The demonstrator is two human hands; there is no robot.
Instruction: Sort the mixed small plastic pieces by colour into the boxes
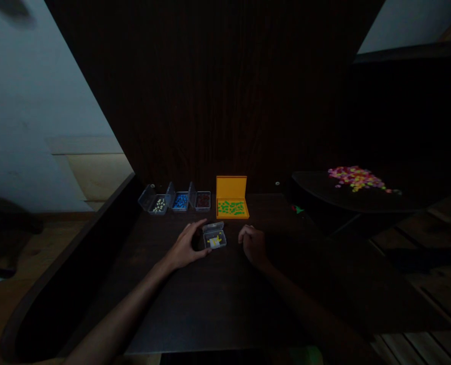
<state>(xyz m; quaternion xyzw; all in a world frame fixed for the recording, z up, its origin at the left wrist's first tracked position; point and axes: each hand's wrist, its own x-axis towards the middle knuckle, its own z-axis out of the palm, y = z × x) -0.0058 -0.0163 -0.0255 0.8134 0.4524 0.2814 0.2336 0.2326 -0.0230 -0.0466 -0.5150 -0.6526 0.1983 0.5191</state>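
A small clear plastic box with its lid raised lies on the dark tabletop, a few yellow pieces and a whitish patch inside. My left hand spans the box's left side, thumb at the front corner and a finger by the raised lid, gripping it loosely. To the right of the box, apart from it, my right hand is closed with the fingers curled in. Whatever those fingers hold, if anything, is hidden.
Behind stand three open clear boxes with cream pieces, blue pieces and dark brown pieces. Beside them is an open orange box of green pieces. A colourful pile lies on a side surface at right. A raised edge bounds the left.
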